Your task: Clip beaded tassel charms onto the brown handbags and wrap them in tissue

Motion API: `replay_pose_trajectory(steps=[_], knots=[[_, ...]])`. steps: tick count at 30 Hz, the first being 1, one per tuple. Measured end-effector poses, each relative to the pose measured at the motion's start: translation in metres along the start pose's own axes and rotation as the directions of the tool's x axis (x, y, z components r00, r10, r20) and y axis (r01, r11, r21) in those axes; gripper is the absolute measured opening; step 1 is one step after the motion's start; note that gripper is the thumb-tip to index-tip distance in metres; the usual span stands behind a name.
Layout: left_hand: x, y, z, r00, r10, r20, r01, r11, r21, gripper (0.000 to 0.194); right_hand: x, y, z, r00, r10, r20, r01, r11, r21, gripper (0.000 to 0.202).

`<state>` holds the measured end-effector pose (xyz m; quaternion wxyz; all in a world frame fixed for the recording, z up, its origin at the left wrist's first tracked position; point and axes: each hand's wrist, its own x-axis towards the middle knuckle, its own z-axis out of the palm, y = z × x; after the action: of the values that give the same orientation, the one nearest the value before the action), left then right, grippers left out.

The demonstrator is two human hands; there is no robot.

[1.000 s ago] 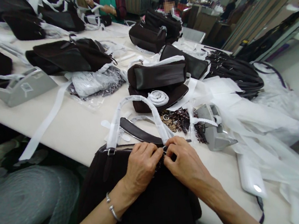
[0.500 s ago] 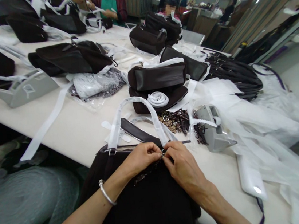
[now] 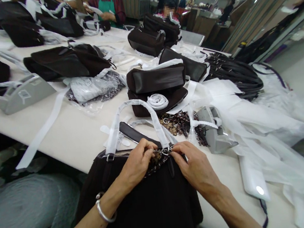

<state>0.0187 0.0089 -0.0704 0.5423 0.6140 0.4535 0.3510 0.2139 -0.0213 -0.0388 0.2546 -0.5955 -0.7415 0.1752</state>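
A dark brown handbag (image 3: 142,208) stands upright in front of me, its arched handle (image 3: 119,122) wrapped in white paper. At the base of the handle's right end hangs a metal ring (image 3: 164,151), with a leopard-patterned ribbon charm (image 3: 157,162) below it against the bag. My left hand (image 3: 138,160), wearing a silver bangle (image 3: 102,212), is closed with thumb and fingers pinching the charm's upper left part. Thumb and forefinger of my right hand (image 3: 194,162) pinch the right side of the metal ring. A small black leather tab (image 3: 171,167) hangs beside the right fingertips.
Behind the bag lie a pile of similar charms (image 3: 179,123), a grey stand (image 3: 213,135) and stacked handbags (image 3: 158,78). White wrapping sheets (image 3: 257,130) and a white device (image 3: 253,179) cover the right side. Bubble wrap (image 3: 30,212) sits lower left. A person in a green apron (image 3: 106,6) works across the table.
My hands have moved slightly apart, my left hand going leftward. The metal ring, the charm and the black tab now show between them. The view has shifted a little.
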Motion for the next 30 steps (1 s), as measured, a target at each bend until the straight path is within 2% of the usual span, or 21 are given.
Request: replay_pose_trajectory(steps=[2, 4, 6, 10, 12, 15, 20, 24, 27, 30], knots=[[0.0, 0.003, -0.002, 0.998, -0.046, 0.044, 0.057, 0.96, -0.274, 0.012, 0.0, -0.001, 0.001, 1.0, -0.006, 0.006, 0.006, 1.0, 0.002, 0.012], [0.0, 0.005, -0.003, 0.992, -0.078, 0.102, 0.118, 0.861, -0.495, 0.015, 0.0, -0.003, 0.0, 1.0, -0.001, 0.023, 0.001, 1.0, 0.014, 0.014], [0.002, 0.007, -0.002, 0.988, -0.099, 0.116, 0.147, 0.815, -0.561, 0.018, 0.002, -0.003, -0.001, 0.999, 0.037, 0.035, -0.039, 0.998, 0.039, 0.016], [0.011, 0.008, 0.004, 0.979, -0.185, 0.084, 0.203, 0.901, -0.384, 0.018, 0.008, 0.004, 0.0, 0.981, 0.18, 0.066, -0.183, 0.982, 0.039, 0.024], [0.015, 0.009, 0.007, 0.971, -0.224, 0.082, 0.238, 0.914, -0.328, 0.015, 0.012, 0.01, 0.002, 0.972, 0.221, 0.081, -0.223, 0.975, 0.018, 0.025], [0.018, 0.012, 0.007, 0.956, -0.273, 0.104, 0.292, 0.888, -0.355, 0.008, 0.016, 0.015, 0.004, 0.969, 0.221, 0.106, -0.225, 0.974, 0.027, 0.023], [0.018, 0.011, 0.005, 0.957, -0.273, 0.096, 0.288, 0.879, -0.38, 0.015, 0.019, 0.014, 0.005, 0.969, 0.219, 0.116, -0.226, 0.973, 0.051, 0.022], [0.019, 0.002, 0.008, 0.952, -0.296, 0.073, 0.3, 0.873, -0.384, 0.019, 0.021, 0.011, 0.005, 0.963, 0.231, 0.138, -0.233, 0.972, -0.001, 0.017], [0.02, -0.002, 0.009, 0.963, -0.258, 0.071, 0.268, 0.917, -0.294, 0.018, 0.022, 0.01, 0.005, 0.958, 0.219, 0.184, -0.217, 0.976, -0.034, 0.01], [0.017, -0.001, 0.008, 0.991, -0.127, 0.04, 0.128, 0.992, -0.019, 0.008, 0.023, 0.01, 0.004, 0.953, 0.213, 0.216, -0.216, 0.976, -0.013, 0.009]])
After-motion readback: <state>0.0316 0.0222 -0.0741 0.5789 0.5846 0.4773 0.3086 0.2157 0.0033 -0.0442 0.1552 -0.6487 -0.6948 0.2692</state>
